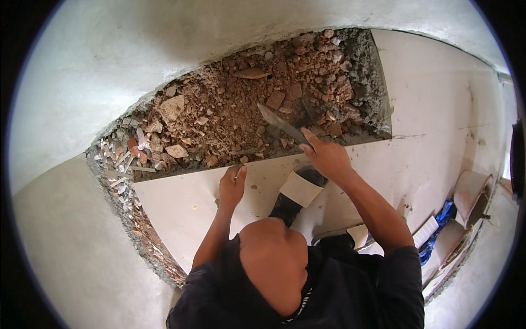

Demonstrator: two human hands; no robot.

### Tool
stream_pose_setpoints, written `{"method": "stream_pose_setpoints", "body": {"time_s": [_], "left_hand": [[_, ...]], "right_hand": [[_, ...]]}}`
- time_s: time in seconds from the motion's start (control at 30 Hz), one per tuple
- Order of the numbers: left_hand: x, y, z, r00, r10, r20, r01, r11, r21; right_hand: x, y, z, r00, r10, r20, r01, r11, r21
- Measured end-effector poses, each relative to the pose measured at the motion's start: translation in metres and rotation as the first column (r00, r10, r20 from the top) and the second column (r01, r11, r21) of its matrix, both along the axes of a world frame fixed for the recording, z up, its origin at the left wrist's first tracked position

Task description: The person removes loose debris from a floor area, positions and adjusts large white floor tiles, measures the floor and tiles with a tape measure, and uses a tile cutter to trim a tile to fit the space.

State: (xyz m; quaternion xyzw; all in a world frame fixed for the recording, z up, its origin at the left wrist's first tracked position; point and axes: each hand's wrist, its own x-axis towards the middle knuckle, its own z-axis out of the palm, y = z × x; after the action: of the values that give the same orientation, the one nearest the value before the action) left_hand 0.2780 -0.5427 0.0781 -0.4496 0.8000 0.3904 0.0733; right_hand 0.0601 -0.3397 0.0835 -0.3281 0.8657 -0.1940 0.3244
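Note:
In my right hand (329, 159) is a trowel (278, 122), its narrow grey blade pointing up and left above the reddish-brown rubble bed (230, 112). The blade is seen nearly edge-on, and my fingers cover its handle. My left hand (232, 186) is beside the front edge of the pale floor tiles (181, 203), where they border the rubble. Its fingers are bent together around a small whitish thing too small to name. Broken brick (172, 108) and loose stones lie in the rubble.
A plastered wall (109, 66) curves behind the rubble. Wet grey mortar (362, 66) lines the right end, beside another pale tile (433, 82). My sandalled foot (301, 189) stands on the tiles. At the right lie curved pieces (470, 194) and blue plastic (438, 227).

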Motion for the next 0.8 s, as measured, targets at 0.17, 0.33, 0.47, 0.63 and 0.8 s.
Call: {"method": "stream_pose_setpoints", "body": {"time_s": [0.17,0.33,0.47,0.63,0.8], "left_hand": [[-0.001,0.002,0.005,1.000,-0.002,0.024,0.001,0.999,0.050],[-0.006,-0.003,-0.002,0.984,0.006,-0.177,-0.012,0.999,-0.034],[-0.017,-0.009,-0.009,0.988,0.073,-0.138,-0.070,0.997,0.032],[-0.041,-0.008,-0.010,0.991,-0.039,-0.128,0.044,0.998,0.038],[-0.056,-0.005,-0.006,0.990,-0.049,-0.132,0.052,0.998,0.024]], "right_hand": [[-0.037,-0.069,0.020,0.947,-0.247,-0.206,0.136,0.888,-0.440],[-0.068,-0.114,-0.009,0.960,-0.211,0.183,0.201,0.977,0.073],[-0.053,-0.104,-0.029,0.971,-0.240,0.010,0.238,0.958,-0.162],[-0.057,-0.105,-0.022,0.982,-0.172,0.072,0.178,0.980,-0.086],[-0.068,-0.072,-0.013,0.977,-0.199,0.070,0.205,0.976,-0.079]]}}
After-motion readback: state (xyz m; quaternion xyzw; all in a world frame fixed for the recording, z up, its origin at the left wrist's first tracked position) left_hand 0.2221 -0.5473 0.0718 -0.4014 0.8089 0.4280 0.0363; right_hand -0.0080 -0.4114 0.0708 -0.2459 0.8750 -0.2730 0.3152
